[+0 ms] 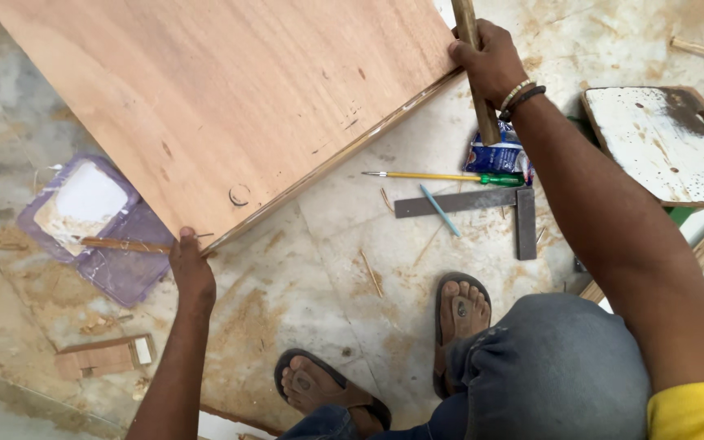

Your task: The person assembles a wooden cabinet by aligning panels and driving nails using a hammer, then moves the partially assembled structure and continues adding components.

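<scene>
At the far left of the floor [303,269] lies a purple plastic tray [116,261] with a white patch in it and a thin stick [120,244] across it; nearer, a small wooden offcut [103,356] rests in the sawdust; the left hand [191,269] has its grip closed on the near corner of the plywood board [213,98], which spreads wide across the far left and middle of the scene, tilted, with its long edge running up to the right; the person's two sandalled feet stand near the middle; right of the board lie a screwdriver [450,177] with a green handle, a blue pencil [440,210] and a metal try square [490,208], close together; the right hand [490,61] has its grip wrapped around a wooden stick [476,73] at the board's far right corner; a blue and white packet [495,155] sits just beneath it; a white-painted board [662,143] lies at the far right.
</scene>
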